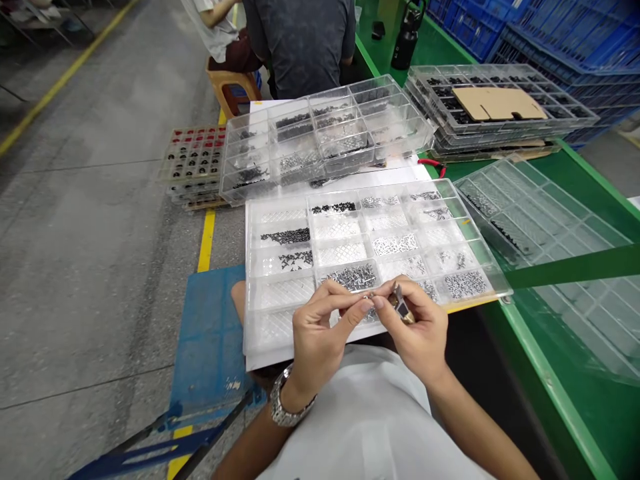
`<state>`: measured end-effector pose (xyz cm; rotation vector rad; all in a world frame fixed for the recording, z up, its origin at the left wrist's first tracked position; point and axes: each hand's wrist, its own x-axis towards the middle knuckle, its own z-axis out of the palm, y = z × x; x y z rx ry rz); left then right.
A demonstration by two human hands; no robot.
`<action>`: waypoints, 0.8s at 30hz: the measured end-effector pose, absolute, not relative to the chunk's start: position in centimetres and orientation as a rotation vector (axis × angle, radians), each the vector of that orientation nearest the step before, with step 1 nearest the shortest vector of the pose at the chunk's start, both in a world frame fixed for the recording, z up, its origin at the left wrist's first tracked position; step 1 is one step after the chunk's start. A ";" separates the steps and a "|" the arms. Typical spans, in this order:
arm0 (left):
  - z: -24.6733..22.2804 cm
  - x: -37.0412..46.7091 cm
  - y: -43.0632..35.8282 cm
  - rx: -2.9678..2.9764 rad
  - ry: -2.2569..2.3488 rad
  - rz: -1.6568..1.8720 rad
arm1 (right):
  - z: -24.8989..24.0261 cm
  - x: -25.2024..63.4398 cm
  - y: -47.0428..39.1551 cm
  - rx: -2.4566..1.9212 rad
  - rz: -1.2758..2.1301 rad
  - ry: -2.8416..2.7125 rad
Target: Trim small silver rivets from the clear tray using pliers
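Note:
My left hand (323, 327) is closed in a pinch, its thumb and fingertips on a tiny metal part (369, 297) too small to name. The fingertips of my right hand (417, 327) meet it at the same spot. Against the right palm and fingers rests a small metal tool with pointed jaws (399, 299); its exact kind is unclear. Both hands are above the near edge of a clear compartment tray (280, 293). Silver screws (350, 275) lie in a compartment just beyond my fingers, and more small silver pieces (465, 285) fill the near right one.
Another clear tray (320, 143) of dark and silver parts lies behind. Stacked boxes (500, 110) and a black bottle (407, 37) stand on the green table (565, 180). Blue crates (575, 53) rise at the back right. People sit ahead, one on a stool (233, 87).

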<state>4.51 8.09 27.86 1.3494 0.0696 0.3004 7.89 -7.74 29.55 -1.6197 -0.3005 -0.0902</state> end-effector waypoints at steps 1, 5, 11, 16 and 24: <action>27.9 4.5 8.1 1.349 0.069 0.296 | 29.6 7.9 -7.7 -1.607 -0.068 -0.288; 27.9 4.4 8.0 1.358 0.069 0.294 | 29.5 8.0 -8.0 -1.570 0.038 -0.245; 27.4 4.2 8.1 1.384 0.013 0.321 | 29.9 8.1 -8.7 -1.520 0.294 -0.133; 27.3 4.1 8.2 1.396 0.024 0.310 | 30.3 8.0 -8.9 -1.567 0.310 -0.138; 27.0 4.0 8.3 1.395 0.066 0.321 | 30.1 7.8 -8.6 -1.655 0.184 -0.200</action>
